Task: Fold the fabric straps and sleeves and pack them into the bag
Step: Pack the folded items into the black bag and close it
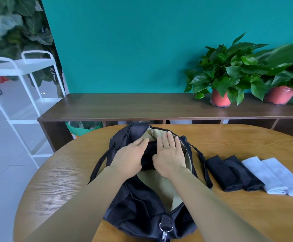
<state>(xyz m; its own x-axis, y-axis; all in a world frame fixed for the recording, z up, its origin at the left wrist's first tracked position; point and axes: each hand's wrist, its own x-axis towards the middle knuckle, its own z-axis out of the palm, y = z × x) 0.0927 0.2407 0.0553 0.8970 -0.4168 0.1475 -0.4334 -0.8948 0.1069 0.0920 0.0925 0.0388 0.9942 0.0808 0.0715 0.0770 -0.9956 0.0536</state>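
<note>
A black duffel bag [138,206] with a beige lining lies unzipped on the round wooden table [247,206]. Both of my hands are inside its opening. My left hand [130,156] and my right hand [170,154] press flat, fingers straight, on a folded black fabric piece [148,154] in the bag. To the right of the bag lie two folded black sleeves [233,173] and two folded white sleeves [275,177], side by side on the table.
A dark wooden sideboard [142,105] stands behind the table with two potted plants [222,75] at its right end. A white metal rack [20,88] stands at the left on the tiled floor. The bag's black shoulder strap [203,165] trails beside the black sleeves.
</note>
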